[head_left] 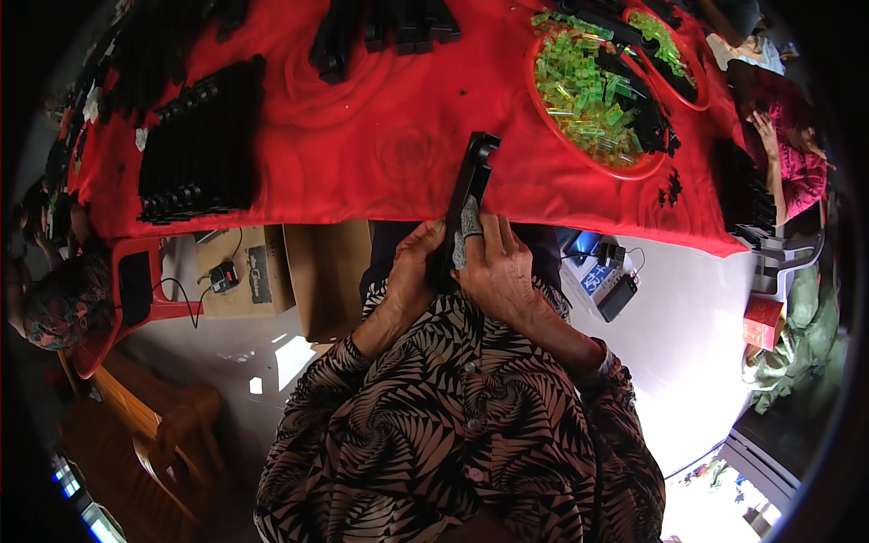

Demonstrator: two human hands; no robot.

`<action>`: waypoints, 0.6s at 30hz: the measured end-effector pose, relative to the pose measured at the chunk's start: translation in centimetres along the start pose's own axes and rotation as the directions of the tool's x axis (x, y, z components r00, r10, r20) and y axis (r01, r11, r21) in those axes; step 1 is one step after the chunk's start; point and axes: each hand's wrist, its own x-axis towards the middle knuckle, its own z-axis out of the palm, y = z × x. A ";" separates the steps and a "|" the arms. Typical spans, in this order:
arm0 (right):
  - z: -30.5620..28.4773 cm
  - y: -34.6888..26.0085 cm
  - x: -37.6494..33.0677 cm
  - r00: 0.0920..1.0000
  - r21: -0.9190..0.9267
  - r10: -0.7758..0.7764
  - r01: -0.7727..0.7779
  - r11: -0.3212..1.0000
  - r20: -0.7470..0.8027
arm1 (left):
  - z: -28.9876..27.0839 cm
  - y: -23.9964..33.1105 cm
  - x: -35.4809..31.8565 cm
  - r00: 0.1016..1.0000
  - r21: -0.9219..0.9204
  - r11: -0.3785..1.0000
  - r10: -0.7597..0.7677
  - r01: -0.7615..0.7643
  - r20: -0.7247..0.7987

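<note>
A long black plastic bar (472, 172) with a notched, blocky top end stands tilted just in front of my body, at the table's near edge. My left hand (415, 270) is closed round its lower part from the left. From the other side my right hand (500, 271) grips the same bar, fingers bent over it. Grey wrapping (468, 228) covers one finger of the right hand, with a dark band round it. The bar's lower end is hidden between my hands.
A red cloth-covered table (389, 172) lies ahead. Stacked black bars (204, 145) lie at left, more black parts (389, 27) at the far side. Red bowls hold yellow-green vials (588, 100). Below are a cardboard box (328, 271) and a red chair (113, 312). Another person's hand (768, 136) shows right.
</note>
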 end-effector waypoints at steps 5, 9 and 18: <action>0.0 0.2 -0.5 0.997 0.011 -0.019 0.020 1.000 -0.069 | 0.6 0.4 -0.4 1.000 0.008 1.000 -0.016 0.016 -0.021; -0.2 0.6 -0.4 0.996 0.070 -0.024 0.031 0.997 -0.090 | 0.0 0.1 0.1 1.000 0.000 1.000 -0.010 0.010 0.002; 0.4 4.6 0.2 0.779 0.384 0.470 -0.318 0.867 -0.415 | 0.6 -0.1 -0.2 0.995 0.127 0.989 0.065 -0.074 0.078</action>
